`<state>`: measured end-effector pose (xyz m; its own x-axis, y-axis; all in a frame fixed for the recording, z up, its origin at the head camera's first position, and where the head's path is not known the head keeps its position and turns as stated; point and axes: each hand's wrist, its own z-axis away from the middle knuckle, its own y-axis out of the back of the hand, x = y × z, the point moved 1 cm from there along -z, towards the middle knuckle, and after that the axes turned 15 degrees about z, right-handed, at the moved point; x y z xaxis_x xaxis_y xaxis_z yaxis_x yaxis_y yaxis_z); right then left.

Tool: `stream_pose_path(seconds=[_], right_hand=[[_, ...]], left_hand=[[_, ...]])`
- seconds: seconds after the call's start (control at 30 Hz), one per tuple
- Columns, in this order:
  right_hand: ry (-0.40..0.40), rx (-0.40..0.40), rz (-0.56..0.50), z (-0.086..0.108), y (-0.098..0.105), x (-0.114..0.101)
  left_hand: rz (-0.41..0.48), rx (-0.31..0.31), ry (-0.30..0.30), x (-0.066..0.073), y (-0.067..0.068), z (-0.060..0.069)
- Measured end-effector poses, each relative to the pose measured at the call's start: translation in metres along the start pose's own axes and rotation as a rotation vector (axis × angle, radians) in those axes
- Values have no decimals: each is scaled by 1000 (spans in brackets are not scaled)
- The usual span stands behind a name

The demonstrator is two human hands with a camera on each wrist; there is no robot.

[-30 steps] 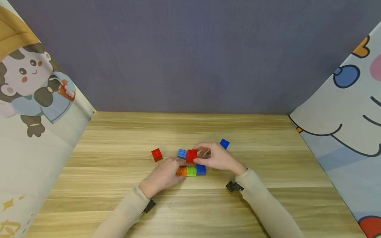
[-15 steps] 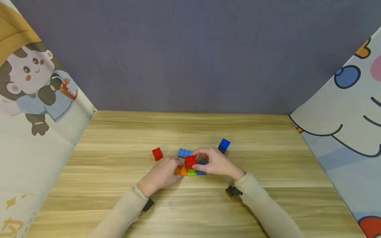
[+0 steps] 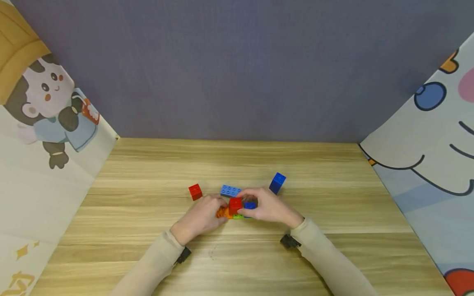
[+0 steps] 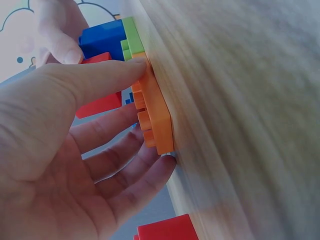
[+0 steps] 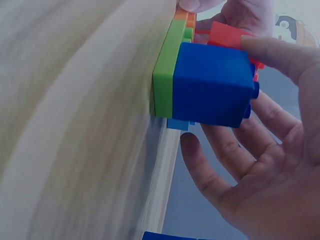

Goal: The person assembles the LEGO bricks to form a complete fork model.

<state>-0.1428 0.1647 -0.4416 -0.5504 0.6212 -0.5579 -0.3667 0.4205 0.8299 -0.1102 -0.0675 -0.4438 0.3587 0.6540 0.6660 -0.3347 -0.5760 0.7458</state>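
Observation:
In the head view my left hand (image 3: 200, 214) steadies a flat orange toy brick (image 4: 157, 117) lying on the table, thumb on its near side and fingers on its far side. A flat green brick (image 5: 166, 82) continues in line to the right of it, with a tall blue block (image 5: 212, 85) standing on the green one's right end. My right hand (image 3: 273, 207) pinches a red block (image 3: 235, 205) between thumb and fingers. That block hangs just over the orange and green bricks, left of the blue block; a small gap shows beneath it.
A light blue studded brick (image 3: 230, 190) lies just behind the row. To the left sits another red block (image 3: 195, 192), and a dark blue block (image 3: 277, 183) stands behind the right hand. Wood-grain table (image 3: 237, 263); a grey panel (image 3: 237, 74) rises at the back.
My right hand has brought the red block toward me and slightly left, from beside the light blue brick to over the row. The left hand stays on the orange brick.

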Motion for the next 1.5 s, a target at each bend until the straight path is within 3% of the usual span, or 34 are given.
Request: stream_pose_path(seconds=[0.4, 1.2, 1.5], right_hand=[[-6, 26, 136, 6, -7, -6], [46, 123, 185, 5, -12, -11], [78, 166, 279, 1, -11, -12]], left_hand=[[4, 1, 9, 3, -1, 2], [13, 7, -23, 4, 0, 0], [30, 8, -43, 2, -1, -2]])
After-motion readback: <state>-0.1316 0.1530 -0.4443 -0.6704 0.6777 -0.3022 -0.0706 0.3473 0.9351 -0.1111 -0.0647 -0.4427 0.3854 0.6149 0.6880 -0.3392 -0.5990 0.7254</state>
